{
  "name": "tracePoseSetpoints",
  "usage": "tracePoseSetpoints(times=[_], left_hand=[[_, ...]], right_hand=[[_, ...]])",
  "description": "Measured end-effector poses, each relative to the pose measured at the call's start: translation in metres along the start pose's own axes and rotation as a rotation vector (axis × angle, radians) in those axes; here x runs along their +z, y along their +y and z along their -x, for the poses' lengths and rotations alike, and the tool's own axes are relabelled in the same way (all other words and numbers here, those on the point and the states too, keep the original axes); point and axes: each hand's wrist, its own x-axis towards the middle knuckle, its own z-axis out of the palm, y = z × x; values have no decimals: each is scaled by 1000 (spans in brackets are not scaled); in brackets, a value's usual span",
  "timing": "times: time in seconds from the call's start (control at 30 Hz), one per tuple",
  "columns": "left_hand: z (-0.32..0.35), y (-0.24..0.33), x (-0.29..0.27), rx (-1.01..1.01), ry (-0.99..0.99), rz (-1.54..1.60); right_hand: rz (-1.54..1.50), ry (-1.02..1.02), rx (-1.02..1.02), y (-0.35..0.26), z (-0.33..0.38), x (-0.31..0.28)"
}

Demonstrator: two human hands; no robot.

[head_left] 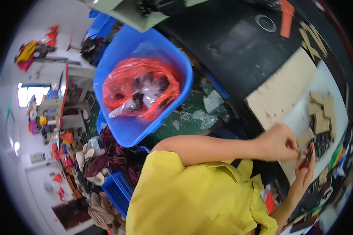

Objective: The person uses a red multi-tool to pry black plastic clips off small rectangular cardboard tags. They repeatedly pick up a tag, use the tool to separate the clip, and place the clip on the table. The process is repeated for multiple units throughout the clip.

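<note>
My left hand (277,145) reaches across to the right, its fingers pinched together on something small that I cannot make out. Just beyond it, my right hand (303,172) comes up from the lower right, with a small dark piece (310,152) between thumb and fingers. The two hands almost meet, and their fingertips are blurred. A beige flat piece (305,137) lies beside the fingers. Close by, several cut beige pieces (321,119) lie heaped on a white sheet (298,117), next to a pile of small dark pieces (322,145).
A beige board (280,86) lies on the black table (231,43), with an orange strip (286,19) and a ring (266,23) farther back. A blue bin (145,43) holding a red plastic bag (123,74) stands at left. Blue crate (117,190) and cloth heaps are lower left.
</note>
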Motion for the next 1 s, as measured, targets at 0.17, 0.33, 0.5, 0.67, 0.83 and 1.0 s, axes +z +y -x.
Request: tracePoseSetpoints(times=[0.17,0.33,0.5,0.67,0.83,1.0], left_hand=[[13,15,-19,-226,-15,159],[4,22,-10,-352,-61,296],[4,19,0,-380,-108,263],[4,24,4,-374,-156,174],[10,22,19,128,-145,-433],[0,22,19,-33,-33,-189]], right_hand=[[609,-107,-471,-20,-6,-16],[670,-73,-575,-32,-6,-27],[677,-41,-643,-24,1,-32],[685,-102,-614,-19,5,-40],[463,-298,-117,-19,4,-48],[192,-99,29,-14,5,-38]])
